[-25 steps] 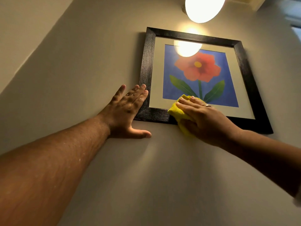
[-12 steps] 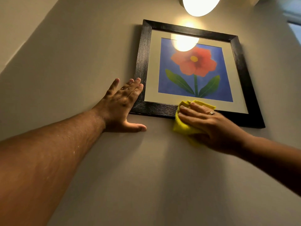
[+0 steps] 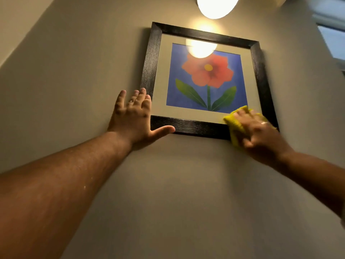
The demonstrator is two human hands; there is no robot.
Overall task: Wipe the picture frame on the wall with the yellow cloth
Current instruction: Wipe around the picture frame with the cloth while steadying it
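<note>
The wall point(image 3: 93, 71) carried a black frame point(image 3: 155, 58) holding a flower print, with a lit lamp point(image 3: 217, 4) just above it. The left hand point(image 3: 133, 116) lay flat and spread on the wall at the frame's lower left corner, fingers against its side and thumb under its bottom edge, gripping nothing. The right hand point(image 3: 259, 131) pressed the cloth point(image 3: 234, 124) onto the frame's lower right corner.

your left hand point(image 3: 133, 116) flat on the wall point(image 3: 74, 81) beside the picture frame's point(image 3: 155, 58) lower left corner, your right hand point(image 3: 259, 133) pressing the cloth point(image 3: 232, 124) on its lower right corner, lamp point(image 3: 216, 5) above both
</note>
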